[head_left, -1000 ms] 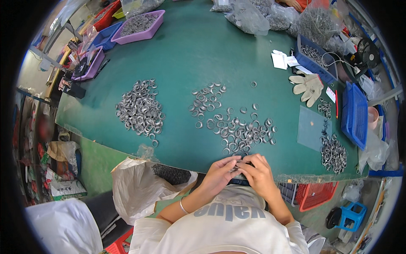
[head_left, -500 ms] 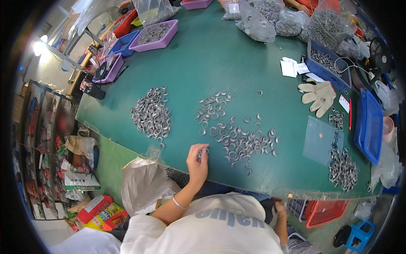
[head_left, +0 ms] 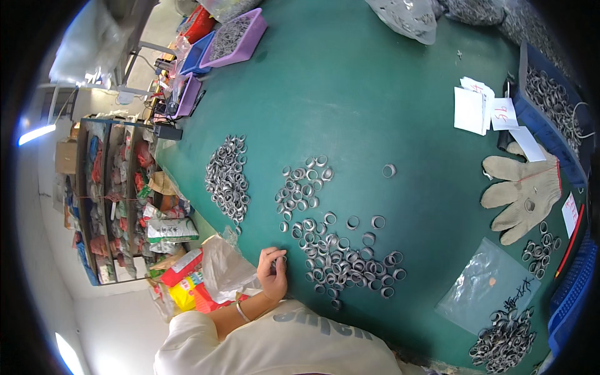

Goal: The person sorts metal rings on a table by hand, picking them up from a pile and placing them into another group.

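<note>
Just past the table's near edge, my left hand (head_left: 272,274) is closed with its fingers curled. Grey metal rings partly show between the thumb and fingers; how many is hidden. To its right spreads a loose heap of metal rings (head_left: 350,265), with a smaller group of rings (head_left: 305,187) above it. A denser pile of rings (head_left: 227,178) lies farther left. One single ring (head_left: 389,170) sits apart from the rest. My right hand is out of view.
On the right lie a cloth glove (head_left: 522,190), white paper slips (head_left: 470,111), a clear plastic bag (head_left: 481,281), another ring pile (head_left: 503,344), a red pencil (head_left: 570,240) and a dark blue bin (head_left: 565,134) of rings. A pink tray (head_left: 253,40) stands far left.
The whole view has shifted and turned, showing more shelves and wall on the left. My right hand, earlier below the table edge, has gone out of view. My left hand stays closed.
</note>
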A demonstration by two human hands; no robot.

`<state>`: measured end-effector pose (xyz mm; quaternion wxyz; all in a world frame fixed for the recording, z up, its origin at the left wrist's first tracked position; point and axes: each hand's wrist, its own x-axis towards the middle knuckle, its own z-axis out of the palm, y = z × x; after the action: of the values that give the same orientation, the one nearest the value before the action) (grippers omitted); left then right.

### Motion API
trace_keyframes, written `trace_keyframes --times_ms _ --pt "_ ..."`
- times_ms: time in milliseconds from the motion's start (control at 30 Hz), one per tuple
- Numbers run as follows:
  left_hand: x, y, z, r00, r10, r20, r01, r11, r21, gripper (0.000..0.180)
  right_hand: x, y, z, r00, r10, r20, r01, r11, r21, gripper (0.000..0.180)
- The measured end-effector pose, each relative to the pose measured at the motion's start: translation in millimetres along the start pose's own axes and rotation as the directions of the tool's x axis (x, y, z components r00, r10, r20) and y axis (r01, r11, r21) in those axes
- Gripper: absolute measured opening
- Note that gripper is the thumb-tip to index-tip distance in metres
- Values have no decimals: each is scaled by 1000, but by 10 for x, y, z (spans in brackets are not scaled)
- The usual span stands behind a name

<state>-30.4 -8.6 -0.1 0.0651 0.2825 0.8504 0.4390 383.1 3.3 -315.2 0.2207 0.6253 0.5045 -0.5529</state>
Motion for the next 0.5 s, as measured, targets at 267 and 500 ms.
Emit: trace_keyframes --times_ms 267,500 --pt "64 56 31 996 82 36 -85 990 113 17 -77 -107 -166 1000 -2 22 3 999 -32 27" --pt "51 17 -87 995 103 1 -103 995 4 17 -194 -13 -103 998 -47 -40 42 993 -110 30"
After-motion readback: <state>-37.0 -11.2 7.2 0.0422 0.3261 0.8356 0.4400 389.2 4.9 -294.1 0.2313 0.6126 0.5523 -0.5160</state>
